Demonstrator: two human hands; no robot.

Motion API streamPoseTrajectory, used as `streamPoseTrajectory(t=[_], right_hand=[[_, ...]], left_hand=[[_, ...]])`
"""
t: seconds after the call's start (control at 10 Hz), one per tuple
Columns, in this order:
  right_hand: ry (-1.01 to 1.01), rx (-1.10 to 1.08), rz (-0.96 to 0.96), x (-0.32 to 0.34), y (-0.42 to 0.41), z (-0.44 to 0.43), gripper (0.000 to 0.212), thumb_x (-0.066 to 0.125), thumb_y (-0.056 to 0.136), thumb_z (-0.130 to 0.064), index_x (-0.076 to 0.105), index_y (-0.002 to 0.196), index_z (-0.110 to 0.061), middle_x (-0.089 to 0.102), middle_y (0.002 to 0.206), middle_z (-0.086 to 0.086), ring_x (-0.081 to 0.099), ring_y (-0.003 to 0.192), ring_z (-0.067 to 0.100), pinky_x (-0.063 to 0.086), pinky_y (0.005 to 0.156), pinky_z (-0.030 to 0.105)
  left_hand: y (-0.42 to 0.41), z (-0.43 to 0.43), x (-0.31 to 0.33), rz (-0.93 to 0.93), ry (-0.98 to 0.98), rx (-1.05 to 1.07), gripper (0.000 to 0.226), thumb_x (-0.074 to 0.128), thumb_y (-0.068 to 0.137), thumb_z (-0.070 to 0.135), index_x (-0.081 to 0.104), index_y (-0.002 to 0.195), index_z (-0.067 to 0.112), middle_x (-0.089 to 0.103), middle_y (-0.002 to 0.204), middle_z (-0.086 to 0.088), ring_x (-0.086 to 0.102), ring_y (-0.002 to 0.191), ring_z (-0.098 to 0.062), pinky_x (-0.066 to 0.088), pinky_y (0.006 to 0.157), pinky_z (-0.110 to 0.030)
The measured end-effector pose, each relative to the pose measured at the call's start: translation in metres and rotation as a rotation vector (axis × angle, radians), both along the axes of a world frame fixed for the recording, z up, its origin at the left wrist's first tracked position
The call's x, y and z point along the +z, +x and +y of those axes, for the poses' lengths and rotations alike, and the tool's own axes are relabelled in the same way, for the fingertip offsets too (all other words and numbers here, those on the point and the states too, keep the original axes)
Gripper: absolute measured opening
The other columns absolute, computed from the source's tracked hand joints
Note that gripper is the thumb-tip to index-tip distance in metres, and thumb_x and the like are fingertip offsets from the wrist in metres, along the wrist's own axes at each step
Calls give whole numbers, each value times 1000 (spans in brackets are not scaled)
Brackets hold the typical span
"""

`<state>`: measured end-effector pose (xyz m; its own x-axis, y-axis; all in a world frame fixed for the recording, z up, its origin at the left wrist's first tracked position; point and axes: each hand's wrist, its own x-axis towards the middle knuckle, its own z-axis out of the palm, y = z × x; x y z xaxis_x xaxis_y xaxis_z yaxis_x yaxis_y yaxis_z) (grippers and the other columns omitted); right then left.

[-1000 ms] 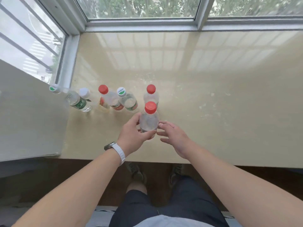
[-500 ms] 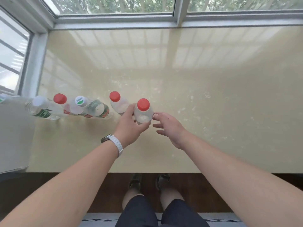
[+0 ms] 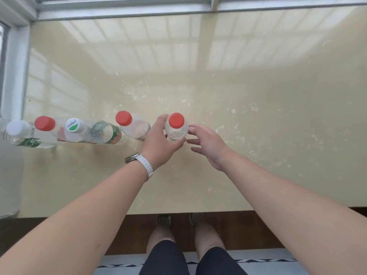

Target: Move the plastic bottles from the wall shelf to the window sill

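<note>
Placement of the red-capped bottle (image 3: 175, 127) on the window sill (image 3: 258, 120) is the step in hand, judged from the task and the pose of both hands. The left hand (image 3: 158, 140) is wrapped around the bottle body, thumb on the near side and fingers on the far side, just below the cap. The right hand (image 3: 207, 142) sits just right of the bottle with fingers spread and loosely curled; it holds nothing, and one fingertip appears to touch or nearly touch the bottle wall.

Procedure for a clean set-down:
- Confirm the base is flat on the sill before loosening the left-hand grip; contact at the base is hidden by the hand and cannot be confirmed.
- Use the right hand as a steadying guard until the bottle stands unaided.
- Open the left fingers outward and draw back toward the body, avoiding the neighbouring red-capped bottle (image 3: 132, 125) immediately left of the left hand.

Orientation: the held bottle stands upright, long axis vertical, cap pointing up toward the camera. Further left of the left hand, the row of bottles (image 3: 65, 130) also stands on the sill; their apparent lean is probably lens distortion.
</note>
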<state>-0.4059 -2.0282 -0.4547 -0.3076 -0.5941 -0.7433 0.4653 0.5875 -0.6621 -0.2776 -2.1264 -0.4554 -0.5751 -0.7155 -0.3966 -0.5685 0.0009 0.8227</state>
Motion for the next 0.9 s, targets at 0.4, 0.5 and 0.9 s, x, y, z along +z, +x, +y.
streamPoseTrajectory(t=[0.4, 0.5, 0.9], right_hand=[[6, 15, 1, -2, -2, -2, 20, 52, 100, -32, 63, 116, -28, 63, 118, -7, 61, 115, 18, 50, 101, 39], [4, 25, 19, 4, -4, -2, 21, 52, 100, -32, 63, 117, -26, 63, 115, -6, 60, 116, 19, 50, 101, 39], [-46, 229, 381, 78, -15, 22, 40, 53, 99, -29, 54, 138, -23, 54, 131, -8, 52, 118, 9, 39, 95, 26]], left_hand=[[1, -2, -15, -47, 23, 37, 63, 84, 78, 36, 47, 129, 32, 63, 117, 17, 62, 112, -3, 52, 101, -37], [4, 2, -7, -56, -12, 24, 65, 84, 80, 30, 44, 131, 33, 56, 122, 24, 53, 119, 4, 44, 108, -32], [40, 32, 76, -96, -357, -94, 70, 72, 89, 18, 38, 150, 11, 45, 148, -7, 43, 137, -24, 38, 114, -45]])
